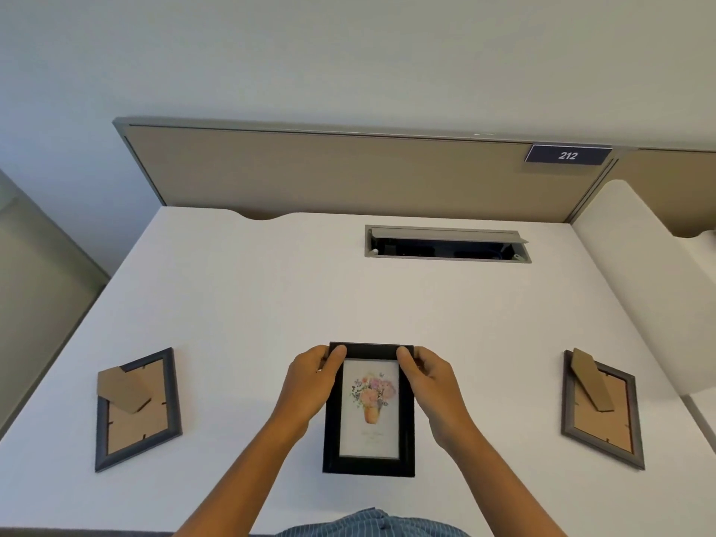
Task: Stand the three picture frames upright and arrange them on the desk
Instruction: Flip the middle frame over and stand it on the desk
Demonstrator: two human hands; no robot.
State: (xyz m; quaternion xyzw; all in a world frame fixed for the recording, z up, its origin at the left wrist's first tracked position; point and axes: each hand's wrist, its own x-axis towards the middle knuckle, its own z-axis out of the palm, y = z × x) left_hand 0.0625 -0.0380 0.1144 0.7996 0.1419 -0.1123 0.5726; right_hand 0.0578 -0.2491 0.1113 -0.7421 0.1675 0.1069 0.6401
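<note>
A black picture frame with a flower-vase print sits face up at the near middle of the white desk. My left hand grips its top left corner and my right hand grips its top right corner, thumbs on the front. A grey frame lies face down at the left, its brown cardboard stand flap showing. Another grey frame lies face down at the right, stand flap up too.
A recessed cable tray with an open lid is set into the desk's far right half. A tan partition panel stands along the back edge, with a blue "212" sign. A neighbouring white desk adjoins at the right.
</note>
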